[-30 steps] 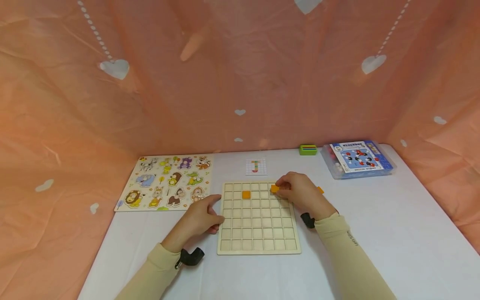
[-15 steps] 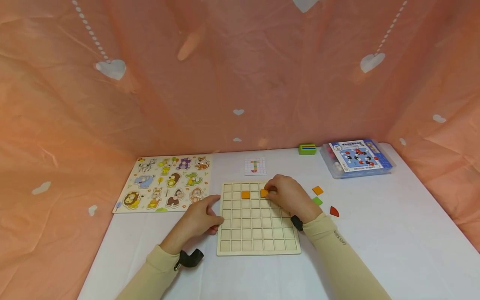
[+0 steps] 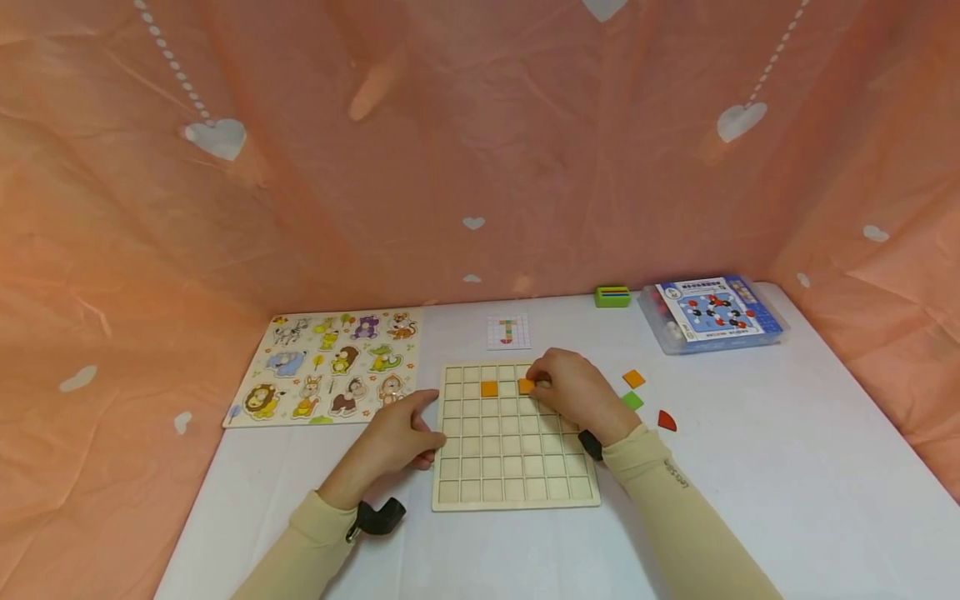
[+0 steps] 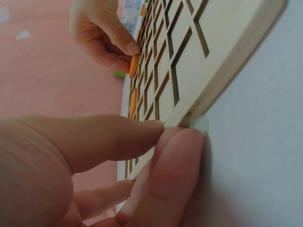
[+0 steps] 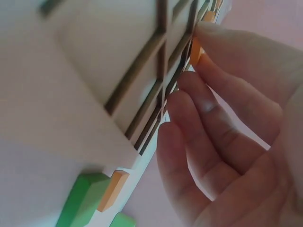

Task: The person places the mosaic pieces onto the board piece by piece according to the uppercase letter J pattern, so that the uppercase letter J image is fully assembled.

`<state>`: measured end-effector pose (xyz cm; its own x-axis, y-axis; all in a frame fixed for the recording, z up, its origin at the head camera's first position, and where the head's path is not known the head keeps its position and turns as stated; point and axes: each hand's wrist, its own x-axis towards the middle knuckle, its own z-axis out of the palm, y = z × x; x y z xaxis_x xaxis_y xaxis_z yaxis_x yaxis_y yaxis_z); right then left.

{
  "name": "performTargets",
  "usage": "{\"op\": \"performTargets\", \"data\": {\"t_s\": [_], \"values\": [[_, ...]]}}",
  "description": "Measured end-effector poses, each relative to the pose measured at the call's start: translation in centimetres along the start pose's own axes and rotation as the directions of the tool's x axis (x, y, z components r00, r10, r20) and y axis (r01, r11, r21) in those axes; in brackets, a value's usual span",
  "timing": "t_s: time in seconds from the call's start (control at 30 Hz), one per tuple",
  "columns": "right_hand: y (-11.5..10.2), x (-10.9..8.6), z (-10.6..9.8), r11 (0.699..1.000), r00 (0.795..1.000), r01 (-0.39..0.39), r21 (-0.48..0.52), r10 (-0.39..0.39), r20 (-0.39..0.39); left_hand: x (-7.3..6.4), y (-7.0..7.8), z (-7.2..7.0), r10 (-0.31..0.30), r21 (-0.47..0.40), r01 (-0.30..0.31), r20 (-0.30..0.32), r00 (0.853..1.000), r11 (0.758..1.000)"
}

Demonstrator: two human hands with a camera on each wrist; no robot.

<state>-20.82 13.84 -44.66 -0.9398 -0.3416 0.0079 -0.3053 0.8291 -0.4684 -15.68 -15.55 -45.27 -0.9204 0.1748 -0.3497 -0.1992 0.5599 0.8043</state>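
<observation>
In the head view, a square wooden grid board (image 3: pixel 512 467) lies on the white table. An orange square tile (image 3: pixel 489 389) sits in a cell of its second row from the far edge. Farther right over that row, my right hand (image 3: pixel 576 390) pinches another orange tile (image 3: pixel 526 387) between thumb and index finger. That held tile (image 4: pixel 134 65) stands tilted against the grid in the left wrist view. My left hand (image 3: pixel 393 433) holds the board's left edge, thumb and fingertips meeting at the rim (image 4: pixel 182 113).
Right of the board lie an orange tile (image 3: pixel 633 378), a green tile (image 3: pixel 633 401) and a red quarter-round piece (image 3: pixel 667 421). Behind it is a pattern card (image 3: pixel 508 332). An animal puzzle (image 3: pixel 322 367) stands left; a green block (image 3: pixel 612 297) and plastic case (image 3: pixel 712 315) stand back right.
My right hand has moved left along the second row with the orange tile, uncovering the loose pieces at the right. In the last half second it has stayed nearly still. My left hand keeps its place.
</observation>
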Motion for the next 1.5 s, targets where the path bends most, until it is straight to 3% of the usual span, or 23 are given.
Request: {"op": "performTargets", "data": {"t_s": [0.3, 1.13, 1.37, 1.5], "values": [[0.0, -0.1, 0.0, 1.0, 1.0, 0.023, -0.003, -0.023, -0.013, 0.1, 0.0, 0.0, 0.001, 0.017, -0.001, 0.003, 1.0, 1.0], [-0.1, -0.1, -0.1, 1.0, 1.0, -0.009, 0.028, 0.008, 0.019, 0.3, -0.2, 0.0, 0.007, 0.013, -0.007, -0.001, 1.0, 1.0], [0.6, -0.6, -1.2, 0.994, 0.999, -0.041, 0.097, 0.038, 0.031, 0.0, 0.1, -0.1, 0.003, 0.037, -0.003, -0.004, 1.0, 0.999], [2.1, -1.5, -2.5, 0.993, 0.998, -0.061, 0.105, 0.061, 0.004, 0.0, 0.1, 0.0, 0.008, 0.029, -0.008, 0.0, 1.0, 1.0]]}}
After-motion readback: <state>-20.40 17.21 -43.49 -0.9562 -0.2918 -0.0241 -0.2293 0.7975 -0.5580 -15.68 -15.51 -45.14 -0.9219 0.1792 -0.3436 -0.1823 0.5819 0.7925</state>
